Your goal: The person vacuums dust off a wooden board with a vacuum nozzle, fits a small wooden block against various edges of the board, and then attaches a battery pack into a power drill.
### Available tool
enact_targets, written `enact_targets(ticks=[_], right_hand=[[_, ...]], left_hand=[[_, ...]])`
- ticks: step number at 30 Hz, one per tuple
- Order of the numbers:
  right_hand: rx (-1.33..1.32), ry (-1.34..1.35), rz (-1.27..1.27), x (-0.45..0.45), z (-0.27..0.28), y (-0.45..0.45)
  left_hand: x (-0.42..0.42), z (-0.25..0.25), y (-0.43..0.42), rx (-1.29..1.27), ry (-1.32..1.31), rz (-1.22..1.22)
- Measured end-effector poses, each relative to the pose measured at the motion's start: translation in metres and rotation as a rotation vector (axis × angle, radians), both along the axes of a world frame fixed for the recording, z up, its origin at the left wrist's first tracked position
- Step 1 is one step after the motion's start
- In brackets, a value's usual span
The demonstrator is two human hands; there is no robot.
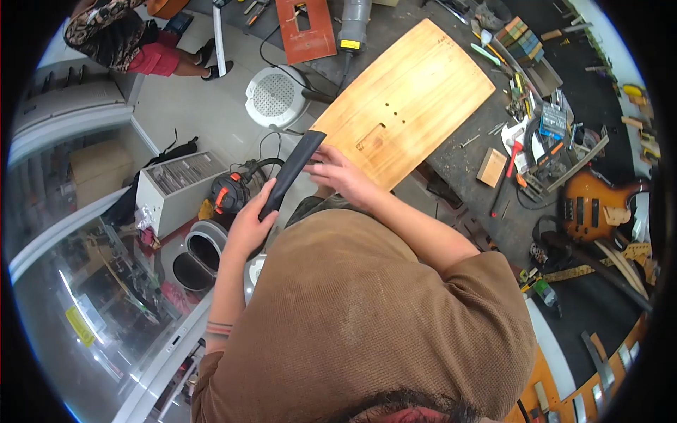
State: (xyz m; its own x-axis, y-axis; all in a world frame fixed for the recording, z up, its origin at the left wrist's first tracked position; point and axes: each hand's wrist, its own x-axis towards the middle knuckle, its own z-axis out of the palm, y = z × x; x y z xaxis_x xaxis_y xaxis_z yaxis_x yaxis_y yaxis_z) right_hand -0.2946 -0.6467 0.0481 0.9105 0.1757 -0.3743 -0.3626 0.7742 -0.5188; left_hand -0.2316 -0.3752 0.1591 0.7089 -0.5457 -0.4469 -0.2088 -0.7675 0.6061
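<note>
My left hand [250,220] is wrapped round a long black vacuum cleaner nozzle [295,169], which slants up past my front. The nozzle's tip lies against the near left edge of a pale varnished wooden board [437,92], as seen from above. Several small dark holes and a shallow rectangular recess mark the board. Beside the nozzle, my right hand [344,176] has its fingers stretched out and holds nothing. Whether its fingertips touch the nozzle I cannot tell. On the floor to the left stands a black and orange vacuum cleaner [233,192].
A white round stool [275,96] stands beyond the nozzle. On the dark workbench [451,144] lie a wood block [491,167], a red-handled tool [513,158] and many hand tools. A sunburst guitar body [592,208] is at right. Another person [151,49] stands at upper left.
</note>
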Motion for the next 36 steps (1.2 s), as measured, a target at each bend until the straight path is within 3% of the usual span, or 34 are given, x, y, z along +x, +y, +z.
enact_targets(ticks=[2, 6, 8, 10, 12, 15, 18, 19, 22, 23, 24, 26, 28, 30, 31, 32, 34, 36], right_hand=[[-0.056, 0.034, 0.026, 0.015, 0.010, 0.005], [-0.340, 0.076, -0.097, 0.053, 0.014, 0.021], [-0.393, -0.037, 0.015, 0.075, 0.026, 0.017], [-0.878, -0.301, 0.342, 0.097, 0.001, 0.029], [-0.836, -0.149, 0.543, 0.117, -0.001, 0.048], [-1.052, -0.294, 0.490, 0.139, 0.002, 0.072], [-0.682, -0.114, -0.128, 0.156, -0.022, 0.123], [-0.478, 0.059, 0.007, 0.159, -0.014, 0.133], [-0.132, 0.220, 0.380, 0.158, -0.006, 0.204], [-0.249, 0.252, 0.428, 0.161, -0.017, 0.225], [-0.365, 0.283, 0.476, 0.166, -0.029, 0.248], [-0.441, 0.391, 0.404, 0.180, -0.037, 0.292], [-0.454, 0.515, 0.376, 0.189, -0.061, 0.320], [-0.499, 0.622, 0.391, 0.194, -0.086, 0.340], [-0.498, 0.677, 0.390, 0.193, -0.098, 0.348], [-0.493, 0.724, 0.380, 0.196, -0.113, 0.359], [-0.528, 0.781, 0.385, 0.196, -0.129, 0.380], [-0.537, 0.815, 0.415, 0.199, -0.146, 0.395]], left_hand=[[-0.009, 0.004, -0.001, 0.021, 0.186, 0.145], [-0.021, 0.006, 0.016, -0.055, 0.210, 0.180], [-0.022, 0.009, 0.033, -0.047, 0.243, 0.201], [-0.025, 0.004, 0.055, -0.030, 0.239, 0.228], [-0.024, 0.003, 0.079, 0.016, 0.223, 0.226], [-0.027, -0.042, 0.125, -0.151, 0.094, 0.272], [-0.004, -0.060, 0.158, -0.317, 0.120, 0.389], [0.001, -0.063, 0.165, -0.334, 0.062, 0.487], [0.020, -0.105, 0.190, -0.490, -0.034, 0.525], [0.035, -0.117, 0.204, -0.475, 0.213, 0.459], [0.047, -0.114, 0.222, -0.549, 0.164, 0.402], [0.079, -0.155, 0.272, -0.524, 0.344, 0.310], [0.119, -0.228, 0.338, -0.428, 0.545, 0.457], [0.142, -0.330, 0.406, -0.347, 0.296, 0.824], [0.147, -0.382, 0.436, 0.003, 0.074, 0.961], [0.160, -0.406, 0.475, 0.308, 0.141, 0.840], [0.173, -0.439, 0.521, 0.557, 0.193, 0.808], [0.178, -0.488, 0.553, 0.512, 0.221, 0.859]])
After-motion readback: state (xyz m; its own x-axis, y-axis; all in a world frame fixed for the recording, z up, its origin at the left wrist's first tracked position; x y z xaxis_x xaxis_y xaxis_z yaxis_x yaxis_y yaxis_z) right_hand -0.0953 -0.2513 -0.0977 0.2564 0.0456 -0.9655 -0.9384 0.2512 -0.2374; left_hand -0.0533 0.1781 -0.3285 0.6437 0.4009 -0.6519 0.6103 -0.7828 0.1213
